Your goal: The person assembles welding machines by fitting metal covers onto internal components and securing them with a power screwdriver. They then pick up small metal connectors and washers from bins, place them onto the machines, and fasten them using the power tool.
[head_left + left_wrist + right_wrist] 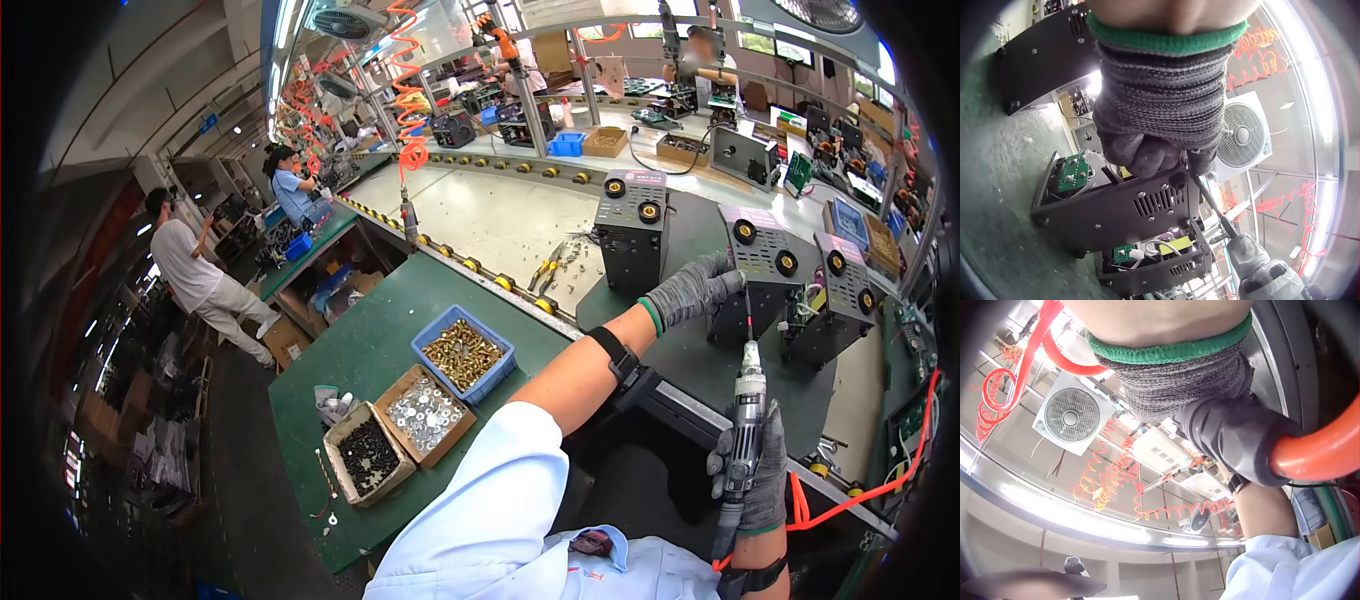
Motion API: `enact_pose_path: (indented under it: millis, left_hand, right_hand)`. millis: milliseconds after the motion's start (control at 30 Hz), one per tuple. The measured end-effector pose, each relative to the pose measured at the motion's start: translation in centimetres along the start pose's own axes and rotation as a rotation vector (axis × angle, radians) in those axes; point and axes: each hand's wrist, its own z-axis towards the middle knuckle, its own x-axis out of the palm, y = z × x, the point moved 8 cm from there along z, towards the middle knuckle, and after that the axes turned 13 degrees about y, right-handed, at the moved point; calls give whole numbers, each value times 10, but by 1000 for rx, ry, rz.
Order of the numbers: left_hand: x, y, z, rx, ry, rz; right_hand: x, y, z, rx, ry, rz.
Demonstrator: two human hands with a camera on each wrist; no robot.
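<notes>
My right hand (pixel 767 470), in a grey knit glove, grips an air screwdriver (pixel 746 425) with whitish tape around its nose. Its long thin bit (pixel 1213 203) reaches to the fingertips of my gloved left hand (pixel 697 290). Curled over the edge of the middle black metal case (pixel 765 262), the left hand pinches a small shiny metal piece (pixel 1184 159) beside the bit's tip; its kind is mostly hidden by the fingers. In the right wrist view, an orange air hose (pixel 1316 457) runs from the tool's dark rear end.
Another black case (pixel 633 232) stands left of the middle one, and an open-sided case (pixel 838 300) to its right. On the green table (pixel 330 400) are a blue bin of brass-coloured fittings (pixel 506 368), a box of washers (pixel 466 425) and a box of black screws (pixel 404 470). Pliers (pixel 547 268) lie beyond the rollers.
</notes>
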Motion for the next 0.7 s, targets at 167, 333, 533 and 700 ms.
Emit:
enact_pose_path:
  millis: [167, 333, 533, 700]
  left_hand:
    - [2, 7, 2, -36, -8, 3]
    - [1, 10, -4, 208, -218, 177]
    - [47, -2, -66, -236, -118, 398]
    - [95, 95, -44, -291, -54, -76]
  right_hand:
    - [3, 1, 1, 14, -10, -46]
    - [3, 0, 3, 61, 56, 14]
    - [-14, 10, -39, 61, 9, -283]
    - [-15, 25, -71, 87, -46, -635]
